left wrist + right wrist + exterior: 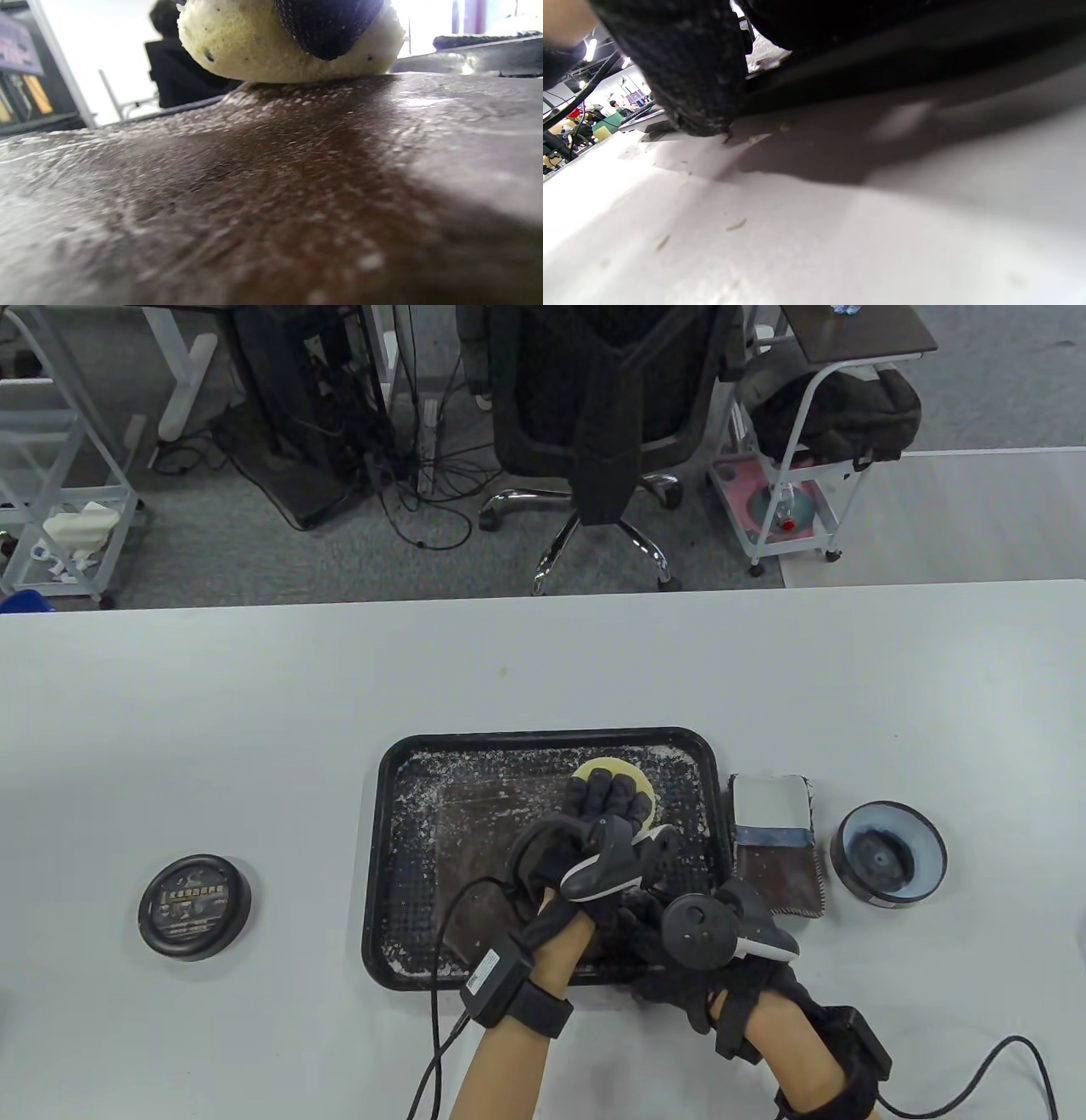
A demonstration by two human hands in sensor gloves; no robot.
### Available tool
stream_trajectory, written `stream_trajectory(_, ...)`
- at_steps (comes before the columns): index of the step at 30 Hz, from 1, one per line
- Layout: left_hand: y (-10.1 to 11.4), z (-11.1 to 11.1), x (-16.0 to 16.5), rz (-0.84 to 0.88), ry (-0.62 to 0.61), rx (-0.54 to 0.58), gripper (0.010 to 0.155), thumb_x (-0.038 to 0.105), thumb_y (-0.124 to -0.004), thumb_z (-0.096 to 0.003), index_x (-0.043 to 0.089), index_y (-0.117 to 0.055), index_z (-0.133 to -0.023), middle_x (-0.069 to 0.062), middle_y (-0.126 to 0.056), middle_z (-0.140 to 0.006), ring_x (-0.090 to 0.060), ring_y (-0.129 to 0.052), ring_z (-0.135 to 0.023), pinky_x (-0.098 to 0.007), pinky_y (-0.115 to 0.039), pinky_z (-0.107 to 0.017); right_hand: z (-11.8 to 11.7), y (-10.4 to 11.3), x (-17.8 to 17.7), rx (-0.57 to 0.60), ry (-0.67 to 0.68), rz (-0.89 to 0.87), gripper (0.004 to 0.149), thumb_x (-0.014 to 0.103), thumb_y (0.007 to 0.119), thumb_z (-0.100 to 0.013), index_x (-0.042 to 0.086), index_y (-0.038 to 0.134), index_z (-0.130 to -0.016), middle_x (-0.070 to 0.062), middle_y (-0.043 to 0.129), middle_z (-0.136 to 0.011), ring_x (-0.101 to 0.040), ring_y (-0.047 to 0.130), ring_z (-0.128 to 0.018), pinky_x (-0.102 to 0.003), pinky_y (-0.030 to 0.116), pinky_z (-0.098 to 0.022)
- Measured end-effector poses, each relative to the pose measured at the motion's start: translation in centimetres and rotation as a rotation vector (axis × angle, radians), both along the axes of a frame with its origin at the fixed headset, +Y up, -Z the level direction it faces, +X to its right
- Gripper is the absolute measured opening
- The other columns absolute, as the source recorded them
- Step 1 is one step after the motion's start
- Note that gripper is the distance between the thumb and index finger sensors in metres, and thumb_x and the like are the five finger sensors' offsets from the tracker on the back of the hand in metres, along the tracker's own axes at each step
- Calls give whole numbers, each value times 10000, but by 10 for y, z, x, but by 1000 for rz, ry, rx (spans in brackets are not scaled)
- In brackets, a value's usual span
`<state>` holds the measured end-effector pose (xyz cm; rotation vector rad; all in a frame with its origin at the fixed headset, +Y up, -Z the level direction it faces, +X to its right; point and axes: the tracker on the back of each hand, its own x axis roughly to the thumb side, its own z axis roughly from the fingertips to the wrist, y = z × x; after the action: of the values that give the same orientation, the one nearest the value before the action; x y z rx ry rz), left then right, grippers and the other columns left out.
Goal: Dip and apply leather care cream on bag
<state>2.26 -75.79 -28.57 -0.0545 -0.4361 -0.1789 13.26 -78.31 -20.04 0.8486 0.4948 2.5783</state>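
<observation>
While the brown leather bag (475, 831) lies flat inside a black rectangular tray (386, 848) on a pale table (254, 712), the left hand (607, 836) presses one round, pale-yellow sponge (624, 780) onto its far right part. Straight gloved fingers (607, 797) lie spread over the sponge's top rather than curling round it. From the left wrist view the sponge (254, 46) looks porous and soft, squashed against grained, glossy leather (271, 190) flecked with white specks of cream; a dark fingertip (326, 29) dents its top. White crumbs also dust the tray's textured floor.

Near the tray's front right corner sits the right hand (679, 959), low against the rim; its fingers are hidden beneath the tracker and glove, so its grip cannot be judged. The right wrist view offers only a dark glove (687, 72) resting on the white tabletop.

To the tray's right lies one folded cloth (776, 848), white above and brown with stitched edges below. Beyond it stands one open round tin (887, 853), blue-rimmed with a dark inside. One round black lid (193, 906) with a printed label rests well apart on the left.
</observation>
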Motion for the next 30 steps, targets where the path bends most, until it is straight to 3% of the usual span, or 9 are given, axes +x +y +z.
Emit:
stream_trajectory(14,-4,-10,-63,35,162,-88,562,241,-757,-488,402,-626,-1010,16,-556,-1119,-273,-597,-1065,-474,-512,-779,0,0,-1,8,-1,3,770,394,962,-428,57,610,-1025,-280,476,-1059,-523,421,-957,-653,444,-675)
stream_trajectory(30,3,-7,-97,81,430,-35,555,221,-775,-471,372,-668,-994,-6,-594,-1102,-301,-620,-1046,-506,-543,-753,0,0,-2,13,-3,4,764,392,964,-423,58,622,-1019,-279,486,-1058,-525,430,-956,-658,452,-672)
